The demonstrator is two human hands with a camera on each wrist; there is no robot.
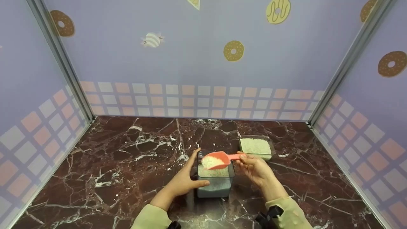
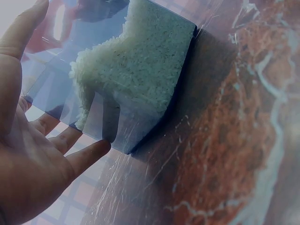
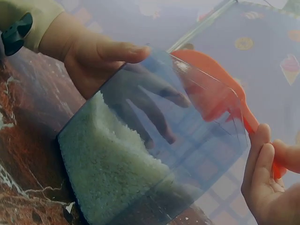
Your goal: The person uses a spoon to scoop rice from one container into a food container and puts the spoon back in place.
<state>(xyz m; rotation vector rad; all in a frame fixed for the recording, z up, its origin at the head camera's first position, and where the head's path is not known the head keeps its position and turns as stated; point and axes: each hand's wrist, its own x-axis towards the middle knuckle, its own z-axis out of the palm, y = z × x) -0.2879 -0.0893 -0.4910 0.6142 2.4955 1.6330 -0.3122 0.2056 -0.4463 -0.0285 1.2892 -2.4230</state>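
Note:
A clear plastic container (image 1: 213, 187) partly filled with rice (image 3: 108, 164) stands upright on the table in the head view. My left hand (image 1: 182, 180) holds it from the left, thumb at the near side and fingers spread along the left wall; those fingers show through the clear wall in the right wrist view. My right hand (image 1: 256, 168) pinches the handle of an orange-red scoop (image 1: 226, 159). The scoop, heaped with white grains, is over the container's opening. In the left wrist view the left hand (image 2: 42, 140) touches the container's wall.
A second clear container (image 1: 256, 148) with pale grains stands behind the right hand. White specks lie on the dark marbled table (image 1: 133, 178). Patterned lilac panels (image 1: 190, 63) enclose the back and sides.

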